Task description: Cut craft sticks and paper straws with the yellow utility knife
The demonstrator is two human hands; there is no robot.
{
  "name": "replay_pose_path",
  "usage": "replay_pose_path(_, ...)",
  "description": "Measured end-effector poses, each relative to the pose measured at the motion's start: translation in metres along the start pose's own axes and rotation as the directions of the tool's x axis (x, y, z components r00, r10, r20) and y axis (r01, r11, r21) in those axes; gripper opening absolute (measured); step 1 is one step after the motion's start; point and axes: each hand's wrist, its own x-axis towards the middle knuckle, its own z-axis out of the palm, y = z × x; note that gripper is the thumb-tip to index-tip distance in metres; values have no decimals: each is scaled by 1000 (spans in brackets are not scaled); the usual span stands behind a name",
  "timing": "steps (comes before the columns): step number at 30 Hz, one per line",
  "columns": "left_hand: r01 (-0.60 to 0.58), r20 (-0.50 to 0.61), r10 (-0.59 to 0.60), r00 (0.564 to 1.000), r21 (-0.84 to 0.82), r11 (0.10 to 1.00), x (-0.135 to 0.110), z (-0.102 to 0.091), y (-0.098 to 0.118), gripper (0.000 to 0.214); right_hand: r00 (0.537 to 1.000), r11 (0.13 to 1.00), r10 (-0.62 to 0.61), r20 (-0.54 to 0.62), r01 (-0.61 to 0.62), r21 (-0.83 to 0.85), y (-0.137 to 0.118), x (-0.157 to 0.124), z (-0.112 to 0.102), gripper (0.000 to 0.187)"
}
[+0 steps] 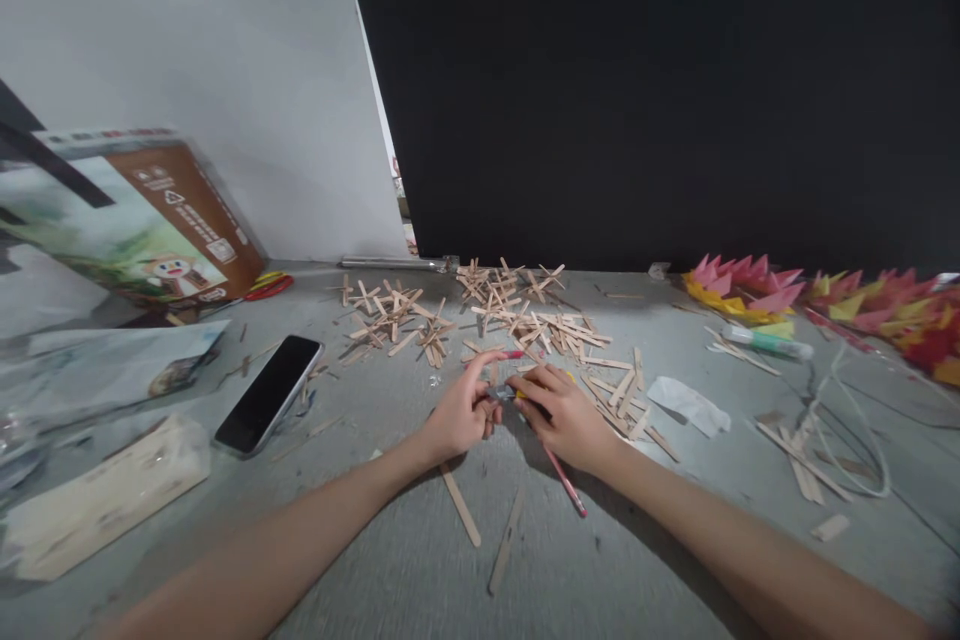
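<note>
One broad black panel (667, 100) is seen across the back, and below it the grey tabletop (360, 560) is well covered. At the left a printed bag (191, 220) is propped against the wall; at the far right, folded paper (742, 285) in pink and yellow is lined up. In the middle, beyond both hands, a heap of sticks (553, 330) is spread, many of them crossed into star-like shapes.

And here is the close work! By the right hand (566, 420) a small grey-and-yellow tool (504, 392) is grasped, its grey end pointed to the left. The left hand (456, 418) is brought right up to that end, index finger stretched out, other fingers curled; whether anything is pinched in them cannot be told. The phone (270, 395) is left well apart on the left.

Under the right wrist a pink pencil (564, 480) is laid; it is best slid aside, so that the wrist is not rolled on it. Nearest the front, two loose sticks (460, 505) are set apart, within easy reach. As for the tool, it is best held low, wrists rested on the tabletop, and the left fingertips are best kept behind its grey end, in case an edge is hidden there.
</note>
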Motion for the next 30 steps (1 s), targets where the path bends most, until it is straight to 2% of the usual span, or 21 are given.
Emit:
replay_pose_path(14,-9,-22,9,1000,18,1000,-2,-2,3,62,999,1000,7,-41,-9,-28,11,-4,9,41)
replay_pose_path(23,-37,31,35,999,60,997,-2,-1,9,65,997,997,-39,-68,43,59,12,-5,8,39)
replay_pose_path(27,-56,49,50,998,131,990,-2,-1,6,66,995,994,-71,-64,76,81,11,-6,6,39)
replay_pose_path(30,-57,40,53,998,123,991,-2,-1,4,66,995,993,-74,-71,80,92,11,-5,7,38)
